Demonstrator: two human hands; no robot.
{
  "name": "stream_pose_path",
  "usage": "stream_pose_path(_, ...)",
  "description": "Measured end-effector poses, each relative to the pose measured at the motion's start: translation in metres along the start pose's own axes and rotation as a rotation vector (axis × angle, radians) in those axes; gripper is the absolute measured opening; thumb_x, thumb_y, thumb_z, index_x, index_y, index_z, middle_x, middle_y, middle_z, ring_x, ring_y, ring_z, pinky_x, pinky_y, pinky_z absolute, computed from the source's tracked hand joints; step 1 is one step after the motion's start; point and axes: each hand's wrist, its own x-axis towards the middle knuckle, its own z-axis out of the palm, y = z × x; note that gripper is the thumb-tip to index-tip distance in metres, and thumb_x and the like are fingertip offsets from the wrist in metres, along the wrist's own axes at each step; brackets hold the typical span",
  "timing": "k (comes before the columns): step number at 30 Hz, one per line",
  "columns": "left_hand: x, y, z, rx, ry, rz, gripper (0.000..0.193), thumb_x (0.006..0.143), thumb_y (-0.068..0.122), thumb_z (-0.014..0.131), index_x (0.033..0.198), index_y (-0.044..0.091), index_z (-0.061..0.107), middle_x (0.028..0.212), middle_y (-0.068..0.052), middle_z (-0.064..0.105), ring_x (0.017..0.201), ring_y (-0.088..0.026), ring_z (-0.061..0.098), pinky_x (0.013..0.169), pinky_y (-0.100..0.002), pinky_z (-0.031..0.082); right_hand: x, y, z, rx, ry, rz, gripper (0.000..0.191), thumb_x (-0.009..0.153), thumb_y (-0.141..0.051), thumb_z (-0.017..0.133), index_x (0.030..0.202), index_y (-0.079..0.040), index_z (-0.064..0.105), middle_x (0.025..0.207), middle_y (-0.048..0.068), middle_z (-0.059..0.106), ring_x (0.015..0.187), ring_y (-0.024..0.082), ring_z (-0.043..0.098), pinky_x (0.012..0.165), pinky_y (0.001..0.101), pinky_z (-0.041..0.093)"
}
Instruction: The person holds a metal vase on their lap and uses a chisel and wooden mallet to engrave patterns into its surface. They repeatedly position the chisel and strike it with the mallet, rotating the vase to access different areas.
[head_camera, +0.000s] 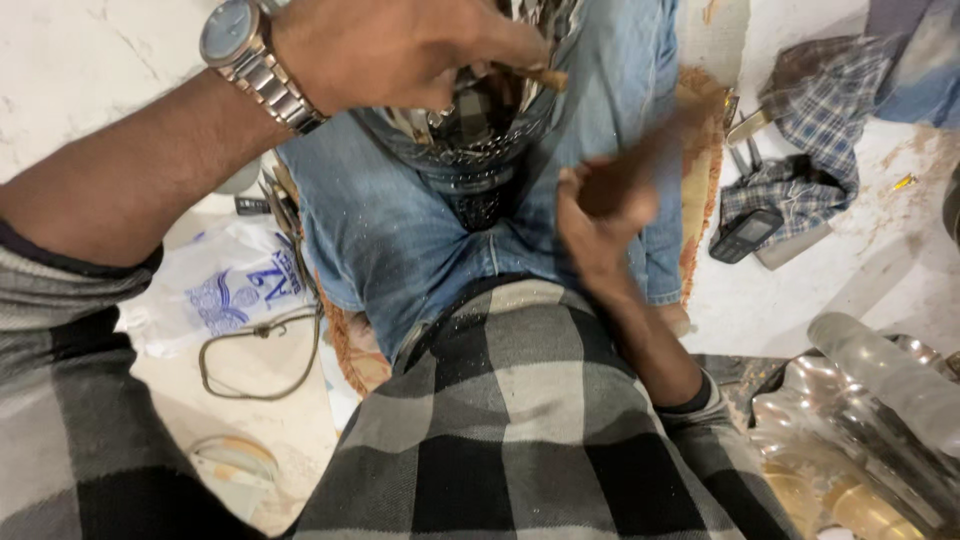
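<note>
Clenched around a small brown stick-like tool (545, 77), the left hand (400, 50) presses down on the rim of a shiny embossed metal vessel (470, 150) that sits in the person's lap between the thighs of the blue jeans (380, 230). A steel wristwatch (250, 55) circles that wrist. The right hand (605, 200) hovers just beside the vessel, on its right — it is blurred, so I cannot tell whether it grips anything; the fingers look loosely curled.

Outward from the lap: a black-and-white checked shirt (510, 430) fills the lower middle. On the floor to the left lie a white plastic bag (230, 290) with blue print and a loop of wire (265, 360). To the right, well apart from the hands, a small dark phone-like device (745, 235) rests near a crumpled checked cloth (810, 130), and polished metal pieces (860, 410) gleam in the lower right corner.
</note>
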Motion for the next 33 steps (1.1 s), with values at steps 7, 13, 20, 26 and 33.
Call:
stream_pose_path(7,-0.006,0.0,0.008,0.067,0.091,0.035,0.066,0.068,0.001,0.081,0.131,0.016,0.071,0.097,-0.007,0.077,0.069,-0.019,0.069,0.053,-0.032,0.055,0.001,-0.003,-0.011,-0.229,-0.098,-0.037,0.042,0.083,0.004,0.078,0.12,0.003,0.059,0.092,0.006,0.065,0.084,0.013,0.067,0.074,0.0311,0.055)
stream_pose_path(13,-0.014,0.0,0.012,-0.017,0.166,-0.007,0.065,0.074,-0.003,0.078,0.136,0.015,0.068,0.113,-0.005,0.077,0.087,-0.018,0.073,0.064,-0.033,0.056,0.009,-0.022,-0.019,-0.29,-0.112,-0.153,0.031,0.083,0.005,0.077,0.108,-0.002,0.059,0.089,0.012,0.062,0.079,0.022,0.062,0.075,0.035,0.053)
stream_pose_path(20,-0.032,0.0,0.027,-0.107,0.247,-0.13,0.055,0.081,0.004,0.081,0.134,0.013,0.069,0.104,-0.008,0.077,0.08,-0.024,0.072,0.063,-0.038,0.056,0.024,-0.05,-0.05,-0.286,-0.254,0.086,0.029,0.083,0.0,0.072,0.107,0.003,0.056,0.084,0.012,0.062,0.074,0.018,0.058,0.072,0.0325,0.05)
stream_pose_path(26,-0.016,0.022,0.076,-0.404,1.103,-0.273,0.03,0.099,-0.011,0.059,0.113,0.012,0.07,0.096,-0.011,0.079,0.084,-0.018,0.08,0.066,-0.027,0.064,0.015,-0.029,-0.045,-0.093,-0.176,0.162,0.028,0.084,-0.003,0.079,0.103,0.001,0.059,0.087,0.007,0.065,0.079,0.013,0.059,0.073,0.0315,0.05)
stream_pose_path(33,0.015,0.065,0.122,-0.398,1.516,-0.49,0.033,0.103,-0.011,0.061,0.13,0.007,0.066,0.109,-0.01,0.078,0.091,-0.019,0.078,0.076,-0.025,0.067,0.026,-0.033,-0.051,-0.231,-0.224,0.091,0.035,0.082,-0.006,0.089,0.103,0.002,0.062,0.087,0.008,0.067,0.079,0.013,0.062,0.075,0.0293,0.054)
